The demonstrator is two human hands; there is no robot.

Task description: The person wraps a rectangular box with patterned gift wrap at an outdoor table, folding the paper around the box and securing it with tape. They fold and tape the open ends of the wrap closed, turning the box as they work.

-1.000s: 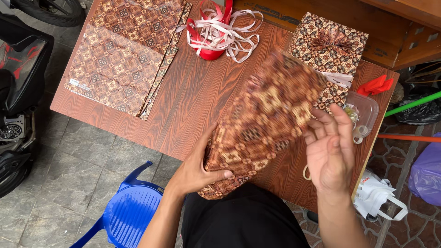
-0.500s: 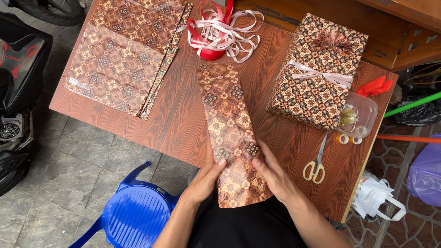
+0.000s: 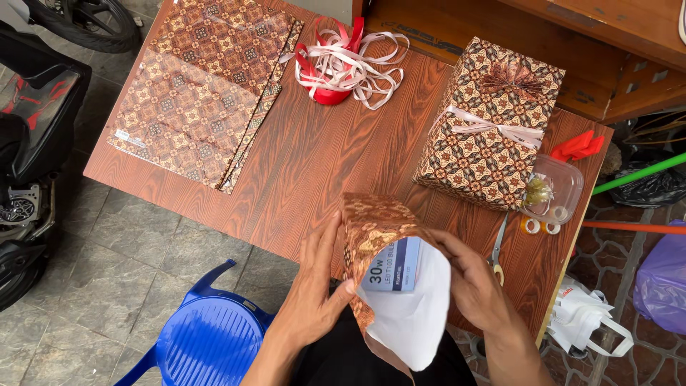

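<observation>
My left hand (image 3: 318, 289) and my right hand (image 3: 475, 286) hold a small box (image 3: 391, 266) half rolled in brown patterned wrapping paper (image 3: 375, 225) at the near edge of the wooden table (image 3: 321, 171). The paper's white underside (image 3: 411, 322) faces up and curls towards me. The left hand presses the paper's left side, its thumb against the white flap. From the right, the other hand cups the paper. One blue and white end of the box shows inside the roll.
A wrapped gift box with a pale ribbon (image 3: 489, 125) stands at the back right. Scissors (image 3: 499, 250), tape rolls (image 3: 539, 227) and a clear plastic container (image 3: 554, 189) lie beside it. Red and white ribbons (image 3: 343, 61) and patterned sheets (image 3: 196, 93) lie at the back left. A blue plastic chair (image 3: 207, 336) stands below.
The paper lay flat and long on the table half a second ago under both hands. Now its near part is folded up around a small box, white underside showing.
</observation>
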